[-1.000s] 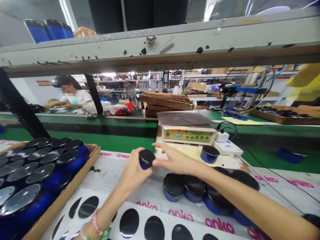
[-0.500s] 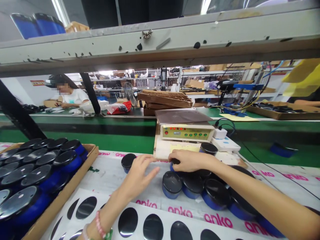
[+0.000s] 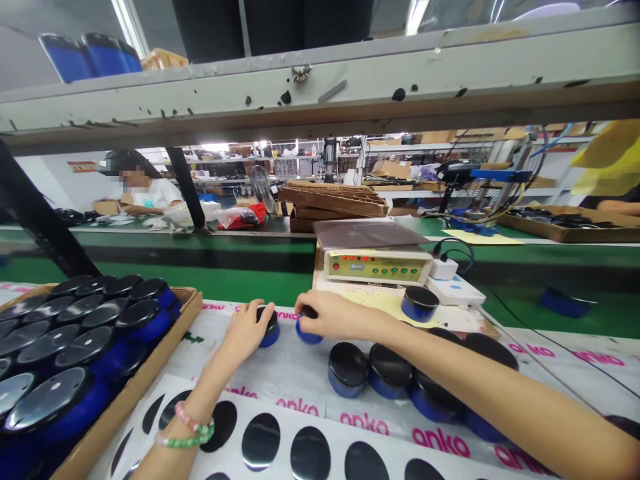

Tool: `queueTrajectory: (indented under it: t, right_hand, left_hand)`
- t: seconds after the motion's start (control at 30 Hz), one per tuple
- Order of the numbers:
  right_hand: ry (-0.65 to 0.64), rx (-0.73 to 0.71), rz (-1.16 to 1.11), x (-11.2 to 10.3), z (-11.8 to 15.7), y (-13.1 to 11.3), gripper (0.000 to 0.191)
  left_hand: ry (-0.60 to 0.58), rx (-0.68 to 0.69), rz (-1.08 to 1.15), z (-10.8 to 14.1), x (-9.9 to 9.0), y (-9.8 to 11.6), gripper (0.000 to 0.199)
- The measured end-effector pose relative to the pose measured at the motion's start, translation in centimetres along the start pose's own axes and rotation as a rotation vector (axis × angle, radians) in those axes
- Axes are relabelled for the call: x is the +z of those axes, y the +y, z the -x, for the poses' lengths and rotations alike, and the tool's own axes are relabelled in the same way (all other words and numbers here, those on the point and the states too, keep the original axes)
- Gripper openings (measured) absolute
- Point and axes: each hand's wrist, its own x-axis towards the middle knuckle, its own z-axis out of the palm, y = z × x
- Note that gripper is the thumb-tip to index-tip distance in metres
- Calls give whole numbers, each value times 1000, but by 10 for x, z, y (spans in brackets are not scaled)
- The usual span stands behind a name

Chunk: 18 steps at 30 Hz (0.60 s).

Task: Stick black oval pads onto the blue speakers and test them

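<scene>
Pink and green beaded bracelets (image 3: 186,439)

Two bare arms reach in from the lower frame edge. Left forearm (image 3: 185,437) rises from lower left; left hand (image 3: 244,332) lies left of centre, fingers curled downward. Right forearm (image 3: 480,393) crosses from lower right; right hand (image 3: 327,315) lies central, palm down, fingers curved.
</scene>
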Motion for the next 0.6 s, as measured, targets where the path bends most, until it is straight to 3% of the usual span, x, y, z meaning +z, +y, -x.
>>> queueTrajectory:
  t: [0.13, 0.23, 0.3, 0.43, 0.53, 0.6]
  right_hand:
    - [2, -10, -61, 38, -21, -23, 35]
    - [60, -10, -91, 60, -28, -33, 38]
    - [54, -14, -109, 63, -26, -36, 35]
    - [38, -17, -97, 34, 0, -35, 31]
    - [119, 36, -64, -12, 44, -22, 26]
    - [228, 155, -9, -46, 87, -1, 24]
  left_hand:
    - [-93, -20, 151, -6, 3, -5, 29]
    - [-68, -68, 231, -9, 0, -6, 38]
    - [-48, -95, 257, -10, -2, -6, 47]
    - [-81, -33, 232, -6, 0, -2, 49]
    - [-99, 42, 167, -2, 1, -3, 39]
    - [-94, 71, 132, -3, -2, -3, 37]
